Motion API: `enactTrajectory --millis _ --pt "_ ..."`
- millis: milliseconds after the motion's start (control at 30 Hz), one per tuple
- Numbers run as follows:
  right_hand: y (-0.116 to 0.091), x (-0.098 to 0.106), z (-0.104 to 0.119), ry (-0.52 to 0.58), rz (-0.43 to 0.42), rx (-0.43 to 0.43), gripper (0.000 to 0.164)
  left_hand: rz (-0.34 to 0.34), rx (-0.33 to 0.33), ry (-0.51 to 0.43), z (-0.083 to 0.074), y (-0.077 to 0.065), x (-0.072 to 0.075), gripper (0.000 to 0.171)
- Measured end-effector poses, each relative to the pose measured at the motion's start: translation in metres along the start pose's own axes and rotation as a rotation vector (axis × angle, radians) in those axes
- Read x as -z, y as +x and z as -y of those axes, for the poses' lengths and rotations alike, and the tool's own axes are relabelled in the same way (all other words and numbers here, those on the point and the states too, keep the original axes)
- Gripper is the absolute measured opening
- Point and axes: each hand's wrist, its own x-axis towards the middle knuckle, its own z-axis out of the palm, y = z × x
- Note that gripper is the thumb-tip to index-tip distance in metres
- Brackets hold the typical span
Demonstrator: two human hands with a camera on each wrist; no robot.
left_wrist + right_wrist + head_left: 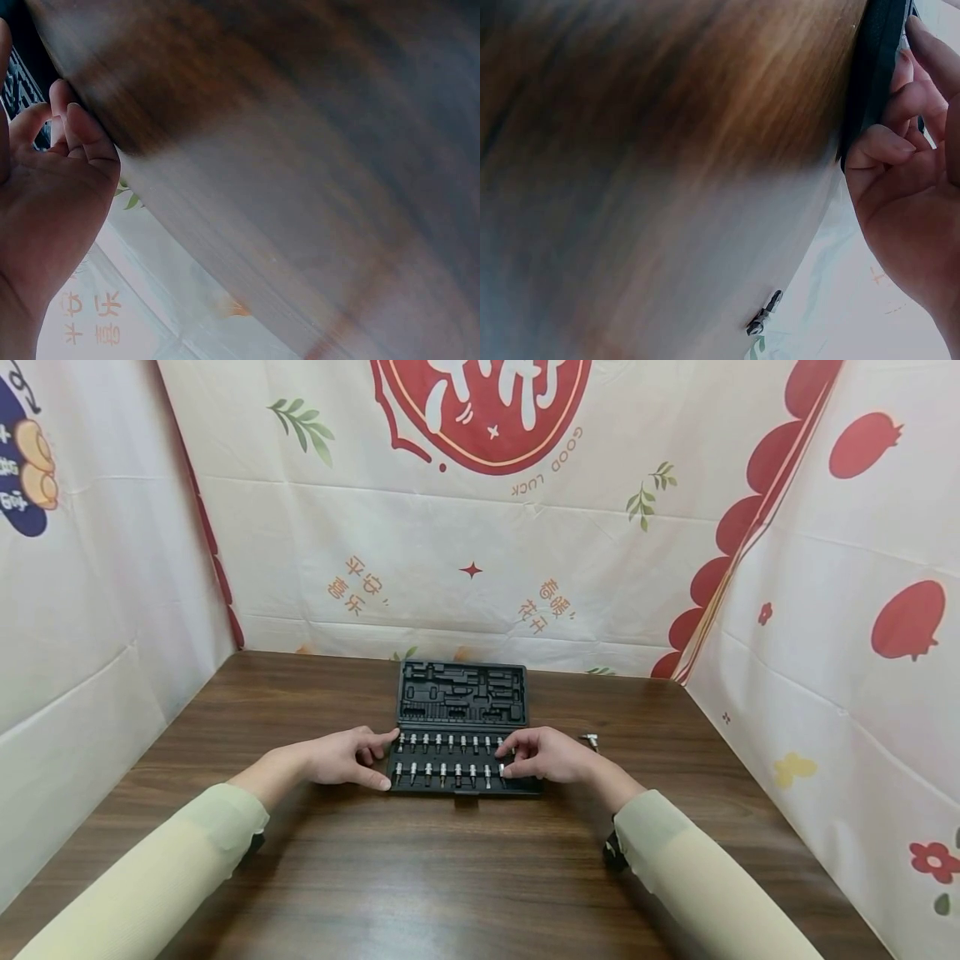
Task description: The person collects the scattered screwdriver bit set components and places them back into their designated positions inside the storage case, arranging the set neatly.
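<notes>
A black plastic tool case [465, 725] lies unfolded on the table, its moulded lid tilted back. Two rows of silver bit sockets fill its lower half. My left hand [341, 757] holds the left side of the case, thumb at the front corner and index finger farther back. In the left wrist view, the left hand [60, 187] has its other fingers curled in. My right hand [551, 755] is over the right end, thumb and fingers around a bit socket [502, 771] at the end of the front row. The right hand [907, 165] partly hides the back row's right end.
A small silver tool part [591, 741], seemingly a joint or adapter, lies on the table right of the case. Wood-grain table [420, 877] surrounds the case. Printed cloth walls [450, 527] enclose the back and both sides.
</notes>
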Motion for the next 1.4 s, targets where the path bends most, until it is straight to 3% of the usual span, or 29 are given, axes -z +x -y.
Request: enactTrajectory --millis 867,1400 --pt "0.008 -0.002 0.007 -0.014 -0.024 -0.049 0.029 0.002 -0.011 0.024 -0.003 -0.004 0.006 0.101" --pt "0.008 -0.003 0.018 -0.031 -0.023 -0.102 0.025 -0.001 -0.017 -0.004 -0.001 -0.001 0.001 0.101"
